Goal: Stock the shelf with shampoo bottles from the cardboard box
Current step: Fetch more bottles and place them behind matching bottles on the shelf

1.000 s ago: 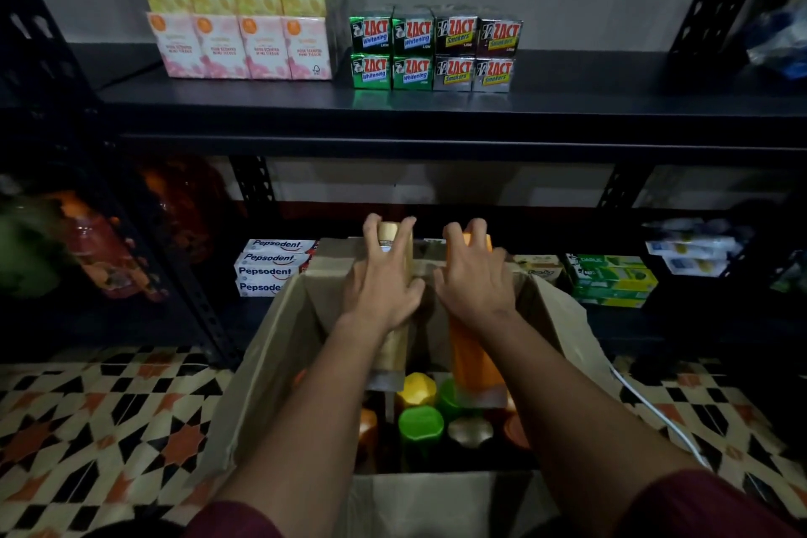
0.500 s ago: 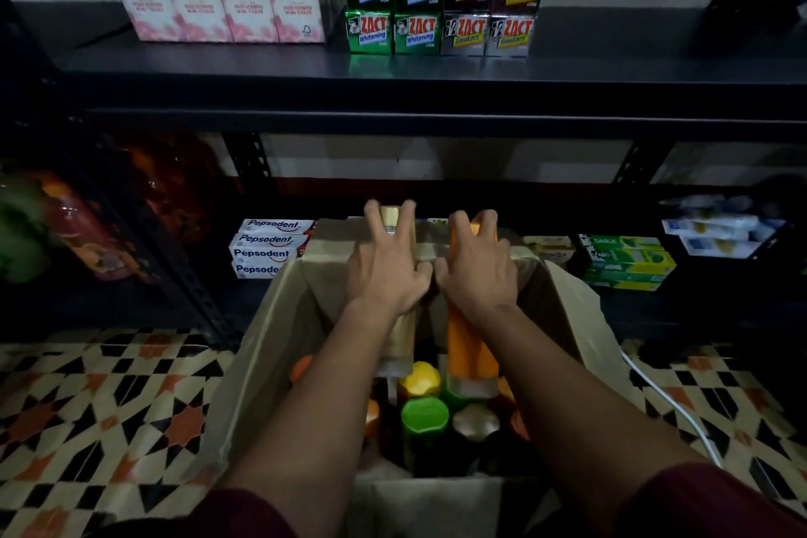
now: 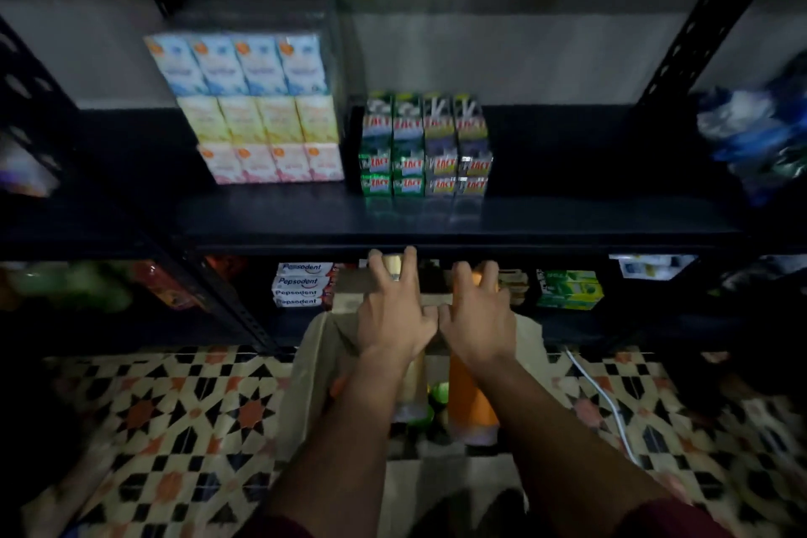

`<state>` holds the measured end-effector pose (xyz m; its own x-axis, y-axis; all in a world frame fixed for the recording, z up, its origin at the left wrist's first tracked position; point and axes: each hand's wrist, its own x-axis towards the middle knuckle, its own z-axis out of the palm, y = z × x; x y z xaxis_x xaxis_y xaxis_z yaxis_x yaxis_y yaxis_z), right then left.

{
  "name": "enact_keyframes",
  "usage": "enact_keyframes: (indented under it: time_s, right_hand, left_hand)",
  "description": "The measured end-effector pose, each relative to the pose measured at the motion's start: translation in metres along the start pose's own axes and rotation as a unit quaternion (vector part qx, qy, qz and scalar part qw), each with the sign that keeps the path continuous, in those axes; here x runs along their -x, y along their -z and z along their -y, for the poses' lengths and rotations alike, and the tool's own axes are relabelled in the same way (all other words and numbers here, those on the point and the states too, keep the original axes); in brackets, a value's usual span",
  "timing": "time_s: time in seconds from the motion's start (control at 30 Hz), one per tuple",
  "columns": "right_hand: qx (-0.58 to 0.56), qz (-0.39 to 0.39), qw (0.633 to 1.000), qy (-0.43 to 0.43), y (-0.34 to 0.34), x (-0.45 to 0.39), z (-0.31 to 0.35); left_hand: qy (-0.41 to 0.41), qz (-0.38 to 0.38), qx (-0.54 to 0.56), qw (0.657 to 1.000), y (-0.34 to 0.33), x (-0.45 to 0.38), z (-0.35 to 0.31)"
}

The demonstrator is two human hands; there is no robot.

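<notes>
Head view: left hand grips gold bottle, right hand orange bottle; shelf edge directly above fingertips.

2 hands, 2 bottles held, 4 Pepsodent boxes.

— Where does the camera sit?
— There is one view, worn on the person's head, looking forward and down along both forearms.
— How near?
— Close over the cardboard box, facing the dark shelf with the patterned floor below.
</notes>
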<state>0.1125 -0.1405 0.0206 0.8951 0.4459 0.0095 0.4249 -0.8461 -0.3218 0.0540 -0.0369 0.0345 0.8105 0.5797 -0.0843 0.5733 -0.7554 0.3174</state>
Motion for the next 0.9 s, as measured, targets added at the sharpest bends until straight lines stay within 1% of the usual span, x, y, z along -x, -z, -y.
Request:
enact_keyframes:
  time_s: [0.13,0.27,0.57,0.73,0.9]
  right_hand:
    - [-0.004,0.002,1.0,0.006,0.094,0.006,0.029]
    - [-0.005,-0.021,1.0,0.011,0.205,0.002,0.07]
    - [-0.034,-0.088,0.995,0.029,0.403,-0.021,0.149]
    - [-0.04,-0.135,0.989,0.033,0.476,-0.037,0.18]
    - [-0.044,-0.193,0.979,0.047,0.527,-0.053,0.197]
  left_hand:
    - [-0.002,-0.005,-0.009,1.0,0.094,0.017,-0.031]
    - [-0.012,-0.028,0.003,1.0,0.203,0.023,-0.065]
    - [-0.025,-0.102,-0.002,0.994,0.403,0.02,-0.124]
    - [-0.035,-0.15,0.021,0.988,0.475,0.012,-0.147]
    - [-0.06,-0.209,0.034,0.975,0.527,0.0,-0.165]
